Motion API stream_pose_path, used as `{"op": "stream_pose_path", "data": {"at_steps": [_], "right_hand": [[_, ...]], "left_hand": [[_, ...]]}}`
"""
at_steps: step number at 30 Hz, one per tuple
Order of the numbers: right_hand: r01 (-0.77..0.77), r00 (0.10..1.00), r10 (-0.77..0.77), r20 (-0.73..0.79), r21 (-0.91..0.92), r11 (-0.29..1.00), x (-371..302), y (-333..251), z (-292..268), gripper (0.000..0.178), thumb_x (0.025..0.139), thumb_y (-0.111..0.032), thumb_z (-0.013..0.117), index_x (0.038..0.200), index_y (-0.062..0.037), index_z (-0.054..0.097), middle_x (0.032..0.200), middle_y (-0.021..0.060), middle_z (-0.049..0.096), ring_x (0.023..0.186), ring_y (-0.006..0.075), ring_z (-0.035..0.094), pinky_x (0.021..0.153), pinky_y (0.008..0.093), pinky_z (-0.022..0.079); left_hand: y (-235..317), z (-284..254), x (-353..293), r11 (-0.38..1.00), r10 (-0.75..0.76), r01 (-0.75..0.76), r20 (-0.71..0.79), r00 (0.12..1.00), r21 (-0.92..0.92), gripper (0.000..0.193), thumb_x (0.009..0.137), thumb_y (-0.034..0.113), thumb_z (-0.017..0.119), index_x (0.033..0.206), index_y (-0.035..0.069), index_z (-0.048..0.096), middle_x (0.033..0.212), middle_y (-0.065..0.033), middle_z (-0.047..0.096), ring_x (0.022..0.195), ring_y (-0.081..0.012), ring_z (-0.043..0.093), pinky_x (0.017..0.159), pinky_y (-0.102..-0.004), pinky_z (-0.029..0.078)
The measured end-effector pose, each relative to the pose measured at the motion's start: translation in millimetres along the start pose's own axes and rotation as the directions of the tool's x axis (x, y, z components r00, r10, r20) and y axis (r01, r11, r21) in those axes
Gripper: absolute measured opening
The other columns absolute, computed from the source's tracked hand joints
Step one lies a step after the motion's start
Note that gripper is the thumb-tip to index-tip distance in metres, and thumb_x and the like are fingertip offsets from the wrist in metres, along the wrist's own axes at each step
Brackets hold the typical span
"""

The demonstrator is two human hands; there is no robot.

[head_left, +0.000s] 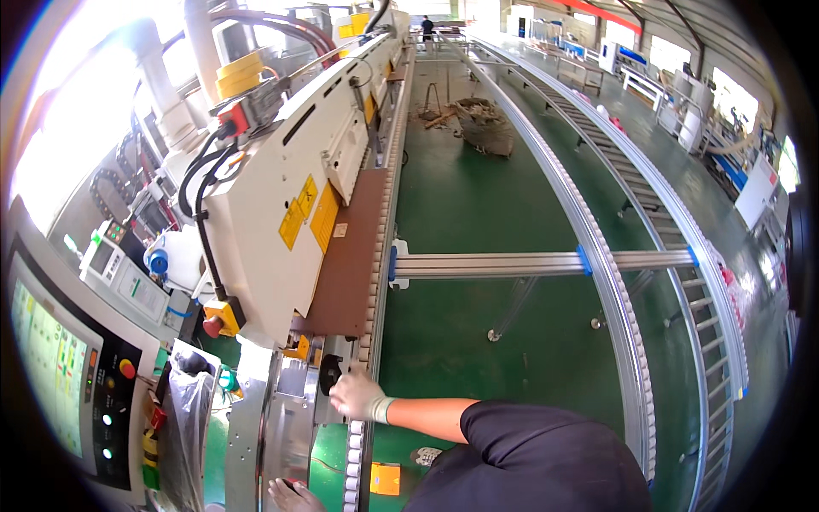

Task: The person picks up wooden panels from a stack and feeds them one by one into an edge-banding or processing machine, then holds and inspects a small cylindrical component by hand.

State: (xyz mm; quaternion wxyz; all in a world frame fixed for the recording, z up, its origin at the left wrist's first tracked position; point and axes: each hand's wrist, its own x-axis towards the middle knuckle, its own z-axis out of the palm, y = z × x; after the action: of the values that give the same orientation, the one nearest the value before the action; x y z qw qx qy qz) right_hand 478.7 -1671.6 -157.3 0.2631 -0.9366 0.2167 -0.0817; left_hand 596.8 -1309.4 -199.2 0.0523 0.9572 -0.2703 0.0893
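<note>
My right hand [358,398], in a pale glove with a light cuff, reaches left across the roller edge of the long machine. Its fingers are curled against a black knob [330,374] at the near end of the machine; the fingertips are partly hidden. At the lower edge of the view, my left hand [295,497] rests by the metal machine bed [286,435] with its fingers stretched out. A small dark thing shows beside its fingers, too small to name. Under the white machine housing [256,192], a brown panel [351,256] lies along the rollers.
A control screen [47,367] with buttons stands at left, near a red stop button [213,326] on a yellow box. Metal support rails [512,264] and a roller conveyor [636,183] lie to the right. A debris-filled sack [485,128] and a distant person [427,30] are farther off.
</note>
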Motion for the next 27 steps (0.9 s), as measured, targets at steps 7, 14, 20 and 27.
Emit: {"op": "stream_pose_path", "data": {"at_steps": [7,14,20,27], "right_hand": [[0.46,0.884,-0.462,-0.074,-0.046,0.887,-77.7,-52.5,71.9,0.027,0.092,-0.035,0.064,0.081,-0.0114,0.071,0.083,0.0123,0.067,0.096,0.0326,0.066,0.116,0.0501,0.035],[0.565,0.813,-0.568,0.131,0.059,0.823,-77.2,-111.8,88.7,0.014,0.07,-0.028,0.071,0.065,-0.015,0.073,0.067,0.009,0.069,0.074,0.0288,0.068,0.087,0.0431,0.05],[0.572,0.819,-0.574,0.01,-0.092,0.815,-92.7,-117.4,73.6,0.012,0.079,-0.024,0.068,0.075,-0.0135,0.072,0.076,0.01,0.071,0.08,0.0298,0.068,0.097,0.0454,0.048],[0.563,0.82,-0.569,0.054,-0.256,0.786,-95.5,-86.4,92.6,0.022,0.095,-0.026,0.058,0.088,-0.0105,0.071,0.09,0.0111,0.072,0.093,0.0304,0.066,0.109,0.0471,0.043]], "left_hand": [[17.8,-28.2,-33.0,0.999,0.046,-0.049,0.203,0.978,0.006,0.067,0.1,0.044,0.057,0.154,0.006,0.045,0.16,-0.018,0.045,0.149,-0.0376,0.039,0.124,-0.0492,0.028],[-205.2,56.8,-289.3,0.324,-0.731,0.576,0.188,0.656,-0.751,0.048,0.105,0.032,0.053,0.144,0.005,0.057,0.148,-0.0217,0.055,0.137,-0.0368,0.051,0.115,-0.0467,0.039],[-140.4,-150.7,-513.9,-0.008,-0.943,0.999,-0.332,0.008,0.049,0.053,0.097,0.034,0.059,0.134,-0.004,0.061,0.138,-0.0302,0.059,0.131,-0.043,0.054,0.111,-0.0528,0.042],[-65.4,-68.5,-665.7,-0.394,-0.908,0.729,0.112,-0.405,-0.56,0.072,0.102,0.033,0.05,0.162,0.0,0.025,0.159,-0.0321,0.037,0.144,-0.0443,0.043,0.12,-0.0443,0.034]]}}
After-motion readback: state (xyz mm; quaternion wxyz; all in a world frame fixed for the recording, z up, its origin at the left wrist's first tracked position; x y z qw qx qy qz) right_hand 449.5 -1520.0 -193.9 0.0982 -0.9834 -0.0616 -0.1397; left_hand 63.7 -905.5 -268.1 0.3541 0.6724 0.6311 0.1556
